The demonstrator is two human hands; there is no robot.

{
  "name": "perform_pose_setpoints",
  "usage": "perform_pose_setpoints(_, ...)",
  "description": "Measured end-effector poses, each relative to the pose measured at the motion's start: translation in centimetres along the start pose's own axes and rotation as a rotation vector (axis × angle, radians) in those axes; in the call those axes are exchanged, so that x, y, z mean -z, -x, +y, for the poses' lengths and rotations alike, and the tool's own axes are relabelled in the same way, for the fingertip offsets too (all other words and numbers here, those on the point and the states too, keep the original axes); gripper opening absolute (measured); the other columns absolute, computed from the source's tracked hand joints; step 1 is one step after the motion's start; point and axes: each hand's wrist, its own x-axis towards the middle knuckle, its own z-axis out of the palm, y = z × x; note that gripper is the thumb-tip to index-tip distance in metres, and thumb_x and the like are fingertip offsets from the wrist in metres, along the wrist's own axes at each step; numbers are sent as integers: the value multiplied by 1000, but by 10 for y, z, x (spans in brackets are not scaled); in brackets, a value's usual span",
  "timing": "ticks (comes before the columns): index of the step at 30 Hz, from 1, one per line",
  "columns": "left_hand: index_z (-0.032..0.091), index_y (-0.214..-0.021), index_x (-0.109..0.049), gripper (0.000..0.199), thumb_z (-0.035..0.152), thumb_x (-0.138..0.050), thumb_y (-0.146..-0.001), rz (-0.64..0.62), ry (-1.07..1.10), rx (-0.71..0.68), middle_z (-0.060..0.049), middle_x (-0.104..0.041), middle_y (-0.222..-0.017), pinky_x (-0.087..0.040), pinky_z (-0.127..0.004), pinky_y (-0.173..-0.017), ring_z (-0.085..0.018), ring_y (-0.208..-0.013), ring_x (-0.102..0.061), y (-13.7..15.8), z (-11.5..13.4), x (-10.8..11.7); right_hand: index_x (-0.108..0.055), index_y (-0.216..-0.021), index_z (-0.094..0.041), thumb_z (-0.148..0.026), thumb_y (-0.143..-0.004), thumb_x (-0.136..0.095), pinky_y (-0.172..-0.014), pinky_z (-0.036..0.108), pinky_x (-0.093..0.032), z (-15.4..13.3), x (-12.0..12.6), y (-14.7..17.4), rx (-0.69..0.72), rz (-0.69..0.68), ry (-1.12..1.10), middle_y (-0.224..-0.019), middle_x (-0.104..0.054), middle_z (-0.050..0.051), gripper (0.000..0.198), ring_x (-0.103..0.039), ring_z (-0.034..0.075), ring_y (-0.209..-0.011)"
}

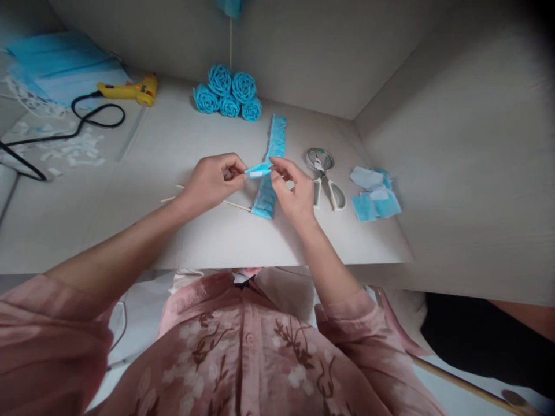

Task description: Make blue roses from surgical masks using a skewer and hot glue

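Between my hands is a small folded blue piece of material (259,171) with a white patch on its near side. My left hand (219,176) pinches its left end, and my right hand (292,185) pinches its right end. Below them a long, crinkled blue strip (276,136) lies on the table, partly covered by the piece and my fingers. A thin wooden stick (237,205) touches the strip's near end; its other part runs behind my left forearm. White-handled scissors (332,193) lie just right of my right hand.
Several rolled blue rosettes (228,95) are stacked at the back wall. A yellow glue gun (130,91) with a black cord lies left, near blue sheets (69,60) and white scraps (71,147). A roll of tape (319,159) and blue scraps (376,199) are on the right.
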Motion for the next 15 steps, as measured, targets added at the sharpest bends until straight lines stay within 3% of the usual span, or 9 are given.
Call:
perform_pose_setpoints(2, 18, -82, -69, 25, 42, -68, -86, 31, -15, 0, 0, -64, -68, -39, -23, -56, -12, -61, -52, 0, -3, 0, -71, -100, -24, -36, -98, -57, -92, 38, -48, -2, -1, 3, 93, 78, 131, -95, -73, 5, 19, -65, 22, -92)
perform_pose_setpoints(5, 18, -85, -70, 27, 45, -66, -89, 23, -36, -22, -1, -65, -71, -41, -25, -58, -13, -64, -55, 1, -6, -1, -70, -90, -24, -35, -101, -56, -92, 40, -45, -7, -5, 6, 182, 28, 296, -88, -72, 6, 21, -65, 23, -89)
perform_pose_setpoints(8, 19, -87, -71, 27, 44, -64, -92, 8, -50, -50, -2, -67, -72, -43, -25, -59, -14, -65, -57, 3, -5, -2, -69, -89, -24, -34, -102, -57, -89, 39, -43, -9, -9, 8, 214, -22, 369, -87, -74, 6, 21, -64, 22, -88)
perform_pose_setpoints(15, 21, -82, -70, 14, 25, -58, -87, 63, -209, -134, -3, -72, -81, -48, -29, -68, -16, -71, -62, 8, 6, -5, -66, -84, -24, -35, -103, -57, -86, 38, -40, -8, -12, 8, 252, 14, 488, -85, -76, 5, 23, -65, 23, -86)
